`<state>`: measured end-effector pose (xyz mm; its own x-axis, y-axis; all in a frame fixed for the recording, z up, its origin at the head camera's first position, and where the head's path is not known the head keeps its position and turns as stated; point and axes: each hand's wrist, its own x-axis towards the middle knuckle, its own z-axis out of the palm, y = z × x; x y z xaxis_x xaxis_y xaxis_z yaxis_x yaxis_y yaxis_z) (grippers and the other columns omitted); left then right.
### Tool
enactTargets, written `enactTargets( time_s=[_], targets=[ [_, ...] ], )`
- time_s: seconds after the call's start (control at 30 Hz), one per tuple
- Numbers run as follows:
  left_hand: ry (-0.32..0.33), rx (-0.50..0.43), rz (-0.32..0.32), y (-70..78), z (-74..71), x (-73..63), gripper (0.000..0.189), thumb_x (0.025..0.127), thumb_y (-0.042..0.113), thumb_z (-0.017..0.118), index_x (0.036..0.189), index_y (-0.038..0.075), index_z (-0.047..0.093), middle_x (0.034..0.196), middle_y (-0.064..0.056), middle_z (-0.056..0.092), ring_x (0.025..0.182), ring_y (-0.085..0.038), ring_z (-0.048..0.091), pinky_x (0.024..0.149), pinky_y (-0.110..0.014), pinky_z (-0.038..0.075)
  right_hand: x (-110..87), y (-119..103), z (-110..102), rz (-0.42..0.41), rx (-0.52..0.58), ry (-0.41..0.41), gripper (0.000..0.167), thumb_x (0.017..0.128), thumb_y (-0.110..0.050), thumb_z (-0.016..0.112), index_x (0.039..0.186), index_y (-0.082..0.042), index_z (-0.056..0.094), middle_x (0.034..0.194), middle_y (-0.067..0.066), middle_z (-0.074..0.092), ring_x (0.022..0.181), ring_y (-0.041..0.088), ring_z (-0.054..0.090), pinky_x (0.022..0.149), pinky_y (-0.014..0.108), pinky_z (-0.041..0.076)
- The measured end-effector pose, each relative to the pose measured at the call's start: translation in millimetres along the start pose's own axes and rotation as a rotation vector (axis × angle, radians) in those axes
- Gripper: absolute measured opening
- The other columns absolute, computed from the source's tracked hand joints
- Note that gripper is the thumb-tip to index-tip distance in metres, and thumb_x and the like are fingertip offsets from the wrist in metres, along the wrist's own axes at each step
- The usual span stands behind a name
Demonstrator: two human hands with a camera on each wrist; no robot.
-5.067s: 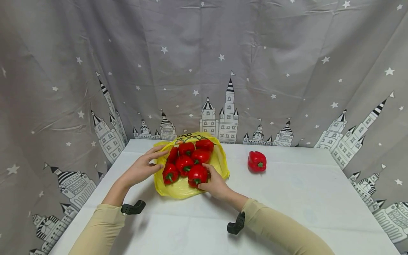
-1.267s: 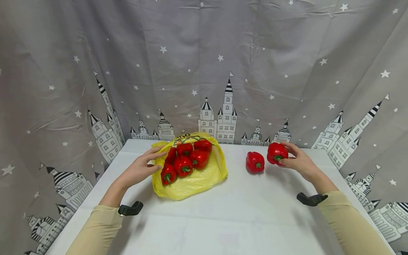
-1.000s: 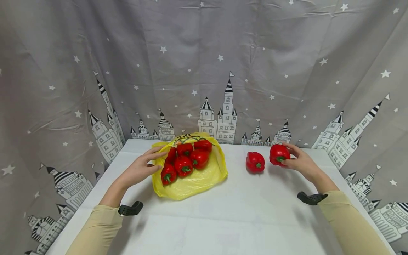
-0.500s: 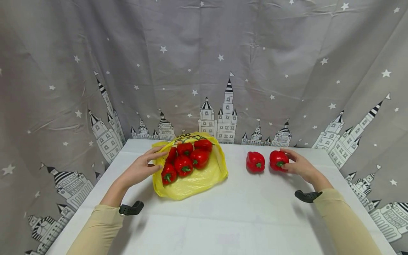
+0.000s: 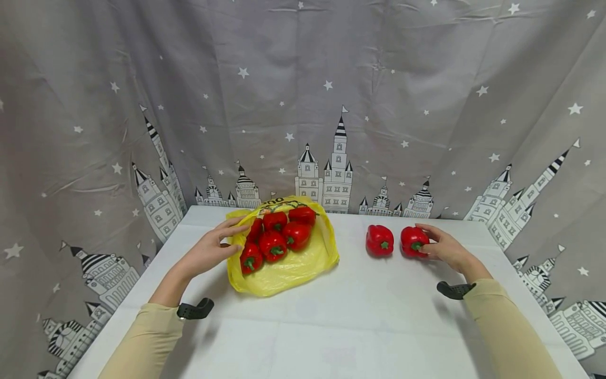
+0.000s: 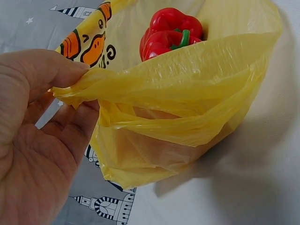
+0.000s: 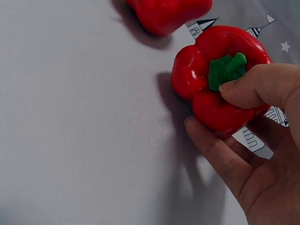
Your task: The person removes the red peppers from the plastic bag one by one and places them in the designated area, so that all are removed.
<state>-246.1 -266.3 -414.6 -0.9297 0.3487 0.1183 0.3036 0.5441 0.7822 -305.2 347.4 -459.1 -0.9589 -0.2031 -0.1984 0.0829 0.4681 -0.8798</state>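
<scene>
Your right hand [image 5: 447, 250] pinches a red bell pepper [image 5: 411, 242]: the thumb presses beside the green stem [image 7: 232, 69], and the fingers curve around the pepper's side. This pepper is near the far edge of the table [image 5: 355, 321], toward the far right corner; you cannot tell whether its underside bears on the surface. A second pepper [image 5: 379, 240] lies just beside it, on the side toward the left edge, with a narrow gap between the two. Your left hand [image 5: 205, 255] pinches the rim of a yellow plastic bag [image 5: 289, 275] between thumb and fingers. The bag lies along the far edge, nearer the far left corner, mouth open toward you. Six peppers [image 5: 272, 246] lie clustered inside it. A grey curtain [image 5: 274, 89] hangs behind the far edge.
</scene>
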Motion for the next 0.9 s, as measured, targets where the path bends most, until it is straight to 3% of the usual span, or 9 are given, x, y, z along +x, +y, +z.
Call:
enactTargets(
  time_s=[0.27,0.57,0.9],
  targets=[
    [0.002,0.003,-0.004,1.3,0.5,-0.2,0.050,0.098,0.012,0.065,0.148,0.011,0.057,0.165,-0.004,0.030,0.154,-0.036,0.015,0.113,-0.064,0.032,0.8,2,0,0.011,0.017,-0.006,0.079,0.094,-0.002,0.061,0.164,-0.012,0.024,0.162,0.030,0.021,0.141,0.051,0.031,0.100,0.048,0.051],
    [0.006,0.012,-0.018,1.3,-0.4,-0.4,0.049,0.098,0.011,0.065,0.147,0.007,0.057,0.166,-0.006,0.029,0.154,-0.038,0.015,0.113,-0.064,0.032,-0.5,3,3,0.016,0.032,-0.005,0.082,0.095,-0.004,0.061,0.165,-0.015,0.019,0.164,0.030,0.015,0.145,0.053,0.022,0.108,0.060,0.042],
    [0.008,0.008,-0.016,4.3,-1.7,-3.0,0.049,0.098,0.014,0.067,0.146,0.008,0.058,0.165,-0.011,0.029,0.153,-0.041,0.016,0.113,-0.065,0.031,1.4,11,3,-0.022,0.008,-0.008,0.081,0.096,-0.003,0.059,0.165,-0.015,0.018,0.162,0.032,0.019,0.144,0.055,0.022,0.107,0.060,0.043]
  ],
)
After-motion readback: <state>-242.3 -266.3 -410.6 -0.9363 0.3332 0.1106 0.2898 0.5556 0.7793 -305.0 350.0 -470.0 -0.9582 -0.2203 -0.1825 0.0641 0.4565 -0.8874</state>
